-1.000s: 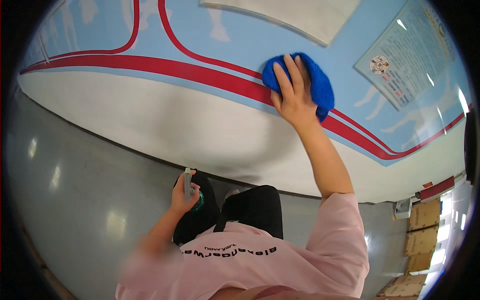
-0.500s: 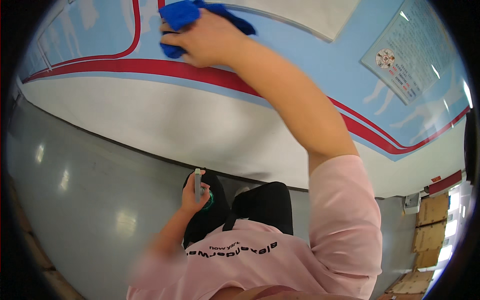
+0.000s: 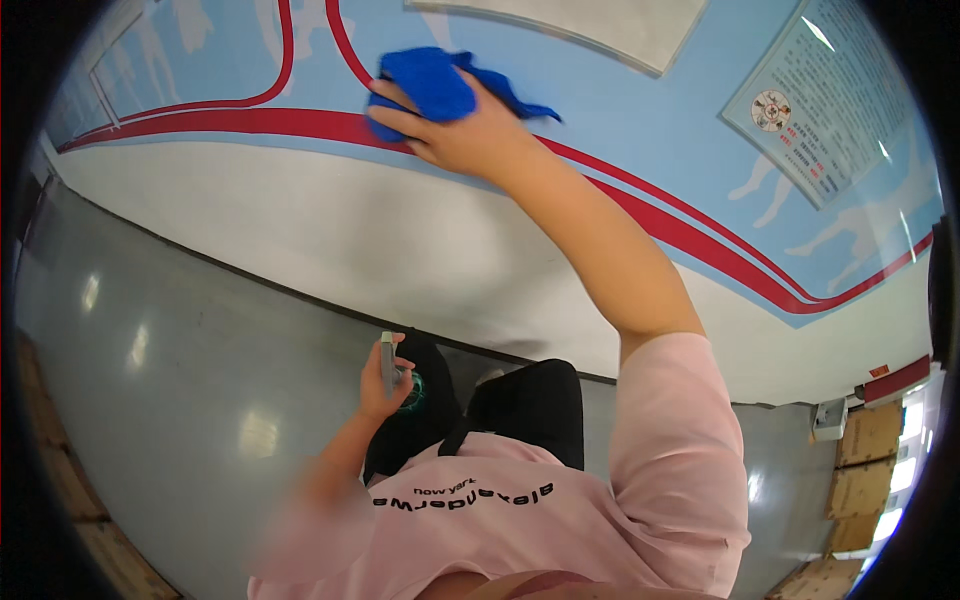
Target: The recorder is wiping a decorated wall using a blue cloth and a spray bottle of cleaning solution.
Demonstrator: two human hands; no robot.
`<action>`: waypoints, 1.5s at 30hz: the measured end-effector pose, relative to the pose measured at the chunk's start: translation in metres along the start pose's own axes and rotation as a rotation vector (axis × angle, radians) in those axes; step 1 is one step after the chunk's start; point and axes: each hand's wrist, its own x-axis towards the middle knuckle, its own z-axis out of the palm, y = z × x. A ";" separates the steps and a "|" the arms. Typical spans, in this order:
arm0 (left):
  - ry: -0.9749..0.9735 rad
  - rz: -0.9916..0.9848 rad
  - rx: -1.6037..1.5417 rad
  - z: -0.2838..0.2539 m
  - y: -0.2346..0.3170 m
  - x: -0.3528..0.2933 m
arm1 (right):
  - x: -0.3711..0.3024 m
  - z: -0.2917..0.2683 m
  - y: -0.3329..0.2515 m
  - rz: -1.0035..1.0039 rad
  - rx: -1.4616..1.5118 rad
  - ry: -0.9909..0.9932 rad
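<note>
A bunched blue cloth (image 3: 430,85) is under my right hand (image 3: 482,138), its fingers bent round it. With that arm stretched forward, the cloth lies against the light blue wall panel (image 3: 620,120), just above the wide red stripe (image 3: 300,121). One loose corner of the cloth trails to the right. Down by my left thigh, my left hand (image 3: 374,388) is closed round a slim grey object (image 3: 387,366) with a pale end. Its exact kind is not clear from this angle.
A white board (image 3: 600,25) hangs above, and a framed printed panel (image 3: 825,110) is to the right. White wall (image 3: 250,200) meets grey floor (image 3: 190,330) along a dark skirting. Cardboard boxes (image 3: 865,435) are stacked at the right, with more boxes (image 3: 75,475) at the left.
My right hand has moved right and down across the wall panel with the blue cloth. My left hand, still holding the grey object, has shifted only slightly.
</note>
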 end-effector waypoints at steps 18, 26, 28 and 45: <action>-0.067 -0.002 0.055 0.006 -0.008 0.015 | -0.383 -0.153 0.028 0.623 -0.520 0.093; -0.119 0.004 0.073 0.009 -0.002 0.021 | -0.446 -0.164 0.032 1.368 -0.533 0.774; -0.109 -0.006 0.049 0.008 -0.008 0.019 | -0.423 -0.149 0.031 1.369 -0.391 0.924; -0.097 -0.019 -0.025 0.007 -0.003 0.014 | -0.113 0.014 -0.059 0.615 -0.132 0.076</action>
